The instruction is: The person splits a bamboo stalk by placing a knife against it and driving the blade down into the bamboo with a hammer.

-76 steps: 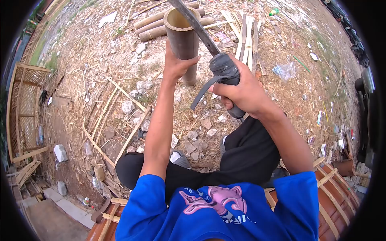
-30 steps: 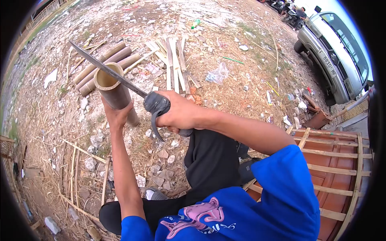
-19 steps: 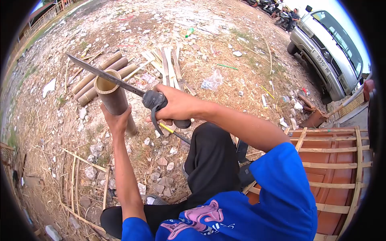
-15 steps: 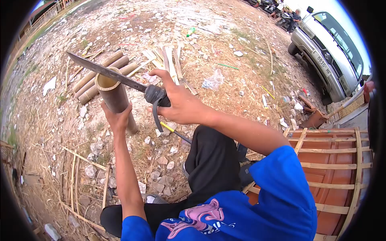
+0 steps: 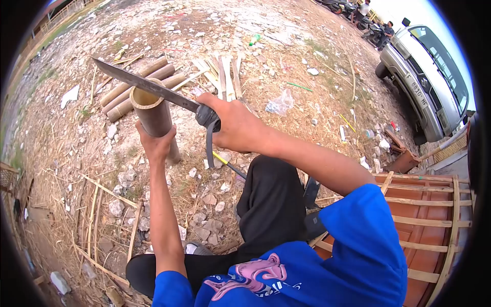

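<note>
My left hand (image 5: 155, 146) is wrapped round a thick bamboo tube (image 5: 154, 118), which stands nearly upright and tilts a little, its hollow end facing up. In my right hand (image 5: 238, 127) is the black-wrapped handle of a machete (image 5: 128, 77), with a dark strap (image 5: 209, 147) hanging from it. The long blade lies across the top of the tube and points to the upper left. It seems to touch the rim. The right fingertips are partly hidden behind the handle and hand.
Beyond the tube lie several cut bamboo lengths (image 5: 120, 105) and a pile of split strips (image 5: 225, 77). A yellow-and-black rod (image 5: 225, 162) lies by my knee. Stones and straw cover the ground. A slatted bamboo frame (image 5: 424, 220) is at right, a parked vehicle (image 5: 424, 84) farther off, with people beside motorbikes (image 5: 376, 33).
My right hand has closed more fully round the machete handle; its index finger was raised before. Blade and tube stay together. The whole view has shifted slightly.
</note>
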Motion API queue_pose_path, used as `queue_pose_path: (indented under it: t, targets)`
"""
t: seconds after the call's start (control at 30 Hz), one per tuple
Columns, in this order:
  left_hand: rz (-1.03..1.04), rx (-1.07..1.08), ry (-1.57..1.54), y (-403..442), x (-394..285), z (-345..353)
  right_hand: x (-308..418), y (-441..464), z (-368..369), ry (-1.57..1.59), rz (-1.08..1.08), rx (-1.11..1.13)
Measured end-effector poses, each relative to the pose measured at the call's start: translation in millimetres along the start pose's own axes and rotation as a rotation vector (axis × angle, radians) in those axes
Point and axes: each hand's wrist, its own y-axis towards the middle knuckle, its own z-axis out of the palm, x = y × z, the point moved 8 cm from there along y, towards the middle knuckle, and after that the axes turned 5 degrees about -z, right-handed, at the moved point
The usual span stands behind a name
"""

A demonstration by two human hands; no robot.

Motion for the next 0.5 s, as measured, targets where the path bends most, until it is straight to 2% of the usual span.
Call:
queue_pose_path:
  t: [0.3, 0.4, 0.5]
  targets:
    - [0.016, 0.011, 0.005, 2, 7, 3, 0, -7, 0, 0.024, 0.095, -0.011]
    - [-0.036, 0.021, -0.022, 2, 10, 5, -3, -8, 1, 0.043, 0.103, -0.03]
    - [0.009, -0.001, 0.018, 3, 11, 2, -1, -9, 0, 0.039, 0.079, -0.031]
